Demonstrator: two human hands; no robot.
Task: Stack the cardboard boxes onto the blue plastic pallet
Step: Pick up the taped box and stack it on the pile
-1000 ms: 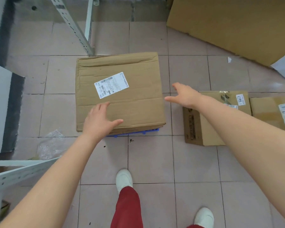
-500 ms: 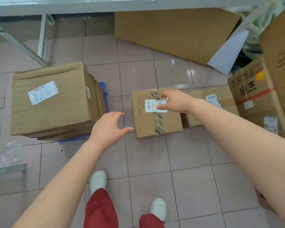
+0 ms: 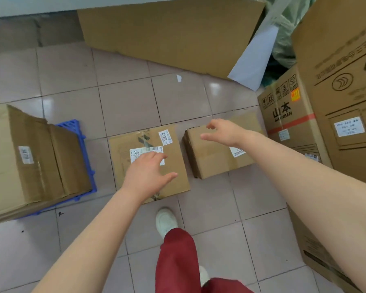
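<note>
The left hand (image 3: 146, 176) is spread, fingers (image 3: 156, 156) open, over the taped box (image 3: 173, 166). The right hand (image 3: 224, 133) is held open above the second box (image 3: 211, 157); nothing is gripped.

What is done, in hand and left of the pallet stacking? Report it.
Done: one large box sits on the blue pallet. In hand: nothing gripped; the left hand hovers open over the taped box, the right hand over the smaller box. Left: both floor boxes.
</note>
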